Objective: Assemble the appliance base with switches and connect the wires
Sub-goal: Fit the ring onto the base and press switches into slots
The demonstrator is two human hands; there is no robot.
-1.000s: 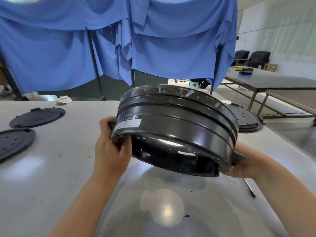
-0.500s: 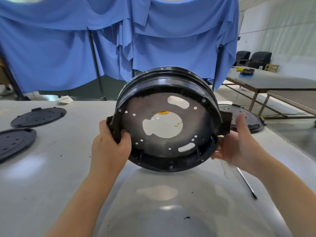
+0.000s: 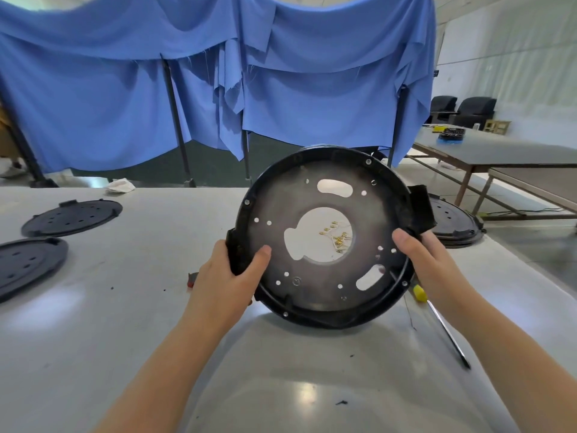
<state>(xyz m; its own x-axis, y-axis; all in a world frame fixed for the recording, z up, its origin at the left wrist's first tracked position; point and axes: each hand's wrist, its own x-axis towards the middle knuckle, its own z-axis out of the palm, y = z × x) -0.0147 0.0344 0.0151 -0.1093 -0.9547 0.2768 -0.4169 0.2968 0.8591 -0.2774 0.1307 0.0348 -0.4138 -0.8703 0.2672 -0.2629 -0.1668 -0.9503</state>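
A round black appliance base (image 3: 299, 295) is held tilted above the grey table (image 3: 125, 307), its open underside with a metal plate facing me. My left hand (image 3: 231, 276) grips its left handle lug, thumb on the plate. My right hand (image 3: 418, 257) grips the right rim below the other lug. Through the plate's centre hole I see small gold terminals (image 3: 337, 235) lying on the table behind. No switches or wires are clearly visible.
Two black perforated bottom covers (image 3: 73, 215) (image 3: 28, 264) lie at the left, another (image 3: 452, 225) at the right behind the base. A yellow-handled screwdriver (image 3: 440, 326) lies at the right, a small red object (image 3: 191, 279) by my left hand. Blue curtains hang behind.
The base has been turned from side-on to underside facing me, then lowered and shifted right. Both hands have kept hold of its sides.
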